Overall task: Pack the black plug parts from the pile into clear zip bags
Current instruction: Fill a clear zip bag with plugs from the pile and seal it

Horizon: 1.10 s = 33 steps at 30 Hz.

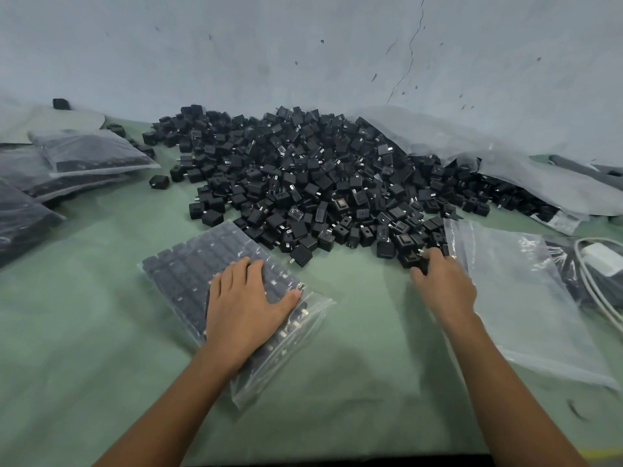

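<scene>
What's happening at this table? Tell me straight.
A person is packing black plug parts. The left hand presses flat on a plug-filled zip bag on the green table. The right hand pinches a plug part at the near edge of the pile. Empty bags lie right, filled bags far left.

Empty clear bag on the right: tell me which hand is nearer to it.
Right. The right hand pinches a plug part just left of the empty bag; the left hand presses the filled bag, farther left.

A cracked grey wall (303,45) backs the green tabletop (84,332); a white charger (603,255) lies at right.
</scene>
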Available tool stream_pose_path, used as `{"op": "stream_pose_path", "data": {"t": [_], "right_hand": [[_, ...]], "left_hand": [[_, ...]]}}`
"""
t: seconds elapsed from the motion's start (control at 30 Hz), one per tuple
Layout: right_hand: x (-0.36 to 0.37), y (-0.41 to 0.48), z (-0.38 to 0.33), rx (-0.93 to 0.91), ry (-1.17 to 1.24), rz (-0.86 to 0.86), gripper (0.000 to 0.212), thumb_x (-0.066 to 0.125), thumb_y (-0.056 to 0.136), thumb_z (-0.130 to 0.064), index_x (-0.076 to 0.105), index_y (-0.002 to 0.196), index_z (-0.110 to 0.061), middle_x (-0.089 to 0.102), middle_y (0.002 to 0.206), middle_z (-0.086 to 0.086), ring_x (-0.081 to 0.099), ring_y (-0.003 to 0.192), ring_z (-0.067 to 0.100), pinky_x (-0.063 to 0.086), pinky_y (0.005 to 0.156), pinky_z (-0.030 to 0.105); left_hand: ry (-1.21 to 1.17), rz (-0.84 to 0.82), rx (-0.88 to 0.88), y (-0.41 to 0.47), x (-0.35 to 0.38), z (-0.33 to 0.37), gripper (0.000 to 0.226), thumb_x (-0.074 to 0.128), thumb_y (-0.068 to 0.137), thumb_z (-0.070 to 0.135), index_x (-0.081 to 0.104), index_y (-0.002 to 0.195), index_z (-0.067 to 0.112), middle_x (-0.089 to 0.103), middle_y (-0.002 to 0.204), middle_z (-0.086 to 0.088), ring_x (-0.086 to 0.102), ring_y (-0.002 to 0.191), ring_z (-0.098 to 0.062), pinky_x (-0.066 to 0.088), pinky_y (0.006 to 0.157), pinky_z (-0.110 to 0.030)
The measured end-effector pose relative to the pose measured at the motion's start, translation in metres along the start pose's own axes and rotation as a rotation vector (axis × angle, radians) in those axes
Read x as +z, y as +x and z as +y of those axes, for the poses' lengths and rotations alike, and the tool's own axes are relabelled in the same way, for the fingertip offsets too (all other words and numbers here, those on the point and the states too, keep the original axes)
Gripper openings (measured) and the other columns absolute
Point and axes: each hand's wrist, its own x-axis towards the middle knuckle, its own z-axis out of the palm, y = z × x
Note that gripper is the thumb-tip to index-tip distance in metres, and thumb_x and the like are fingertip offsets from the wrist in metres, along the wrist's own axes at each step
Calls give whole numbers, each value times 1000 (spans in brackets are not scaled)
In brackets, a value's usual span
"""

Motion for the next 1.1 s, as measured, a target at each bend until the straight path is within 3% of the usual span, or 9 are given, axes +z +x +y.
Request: {"op": "stream_pose_path", "data": {"t": [0.13, 0.23, 0.37, 0.5, 0.63, 0.73, 0.87, 0.97, 1.1], "right_hand": [[5, -3, 3, -27, -12, 32, 29, 57, 96, -29, 49, 122, -22, 61, 114, 7, 58, 99, 32, 44, 72, 38], [2, -17, -3, -77, 191, 40, 29, 57, 97, -30, 46, 124, -26, 63, 112, 3, 60, 97, 27, 47, 75, 39], [-4, -70, -21, -52, 769, -123, 17, 57, 98, -26, 54, 111, -38, 65, 106, -1, 69, 82, 22, 56, 76, 41], [2, -126, -45, 90, 1289, -377, 16, 62, 95, -9, 68, 93, -24, 64, 101, 9, 67, 69, 22, 57, 63, 30], [13, -152, -58, 6, 1068, -429, 33, 79, 80, -12, 65, 99, -34, 66, 86, -10, 59, 66, 13, 52, 66, 25], [15, -155, -63, -14, 955, -430, 43, 77, 80, -17, 53, 105, -43, 71, 101, -10, 67, 79, 13, 54, 80, 34], [14, -155, -62, -151, 836, -360, 41, 75, 80, -16, 59, 104, -46, 67, 104, -21, 64, 96, -2, 47, 82, 14], [11, -155, -59, -216, 803, -364, 44, 71, 85, -16, 59, 118, -42, 65, 116, -18, 64, 101, 2, 48, 90, 20], [12, -152, -59, -259, 752, -419, 26, 77, 83, -33, 59, 101, -38, 66, 101, -25, 63, 85, -1, 46, 75, 16]], "left_hand": [[5, -3, -1, -1, 0, 0, 96, 26, 83, 89, 32, 152, 24, 29, 161, -3, 22, 150, -25, 16, 125, -46], [7, -6, 0, -1, -1, 0, 96, 24, 82, 90, 33, 151, 24, 29, 160, -2, 22, 149, -25, 15, 125, -45], [13, -11, 0, -1, -1, 0, 98, 20, 80, 91, 32, 151, 25, 30, 159, -2, 22, 149, -24, 17, 124, -46], [9, -10, -4, -2, 0, 0, 95, 23, 81, 90, 33, 151, 25, 29, 160, -2, 22, 149, -25, 15, 124, -45], [14, -14, -5, -1, -1, 0, 95, 24, 82, 89, 33, 151, 24, 28, 160, -3, 21, 149, -26, 14, 124, -45], [17, -16, -5, -1, -1, 0, 93, 27, 84, 88, 32, 152, 23, 28, 161, -3, 21, 150, -25, 15, 124, -46], [20, -8, 5, -2, 0, 1, 92, 28, 85, 87, 33, 150, 23, 29, 160, -4, 22, 149, -25, 15, 124, -45], [23, -8, 6, -1, 0, 0, 93, 27, 85, 88, 33, 151, 23, 29, 161, -4, 22, 149, -26, 15, 125, -45], [25, -5, 6, -1, 0, 0, 94, 25, 84, 88, 33, 151, 23, 29, 161, -4, 22, 149, -26, 14, 124, -45]]}}
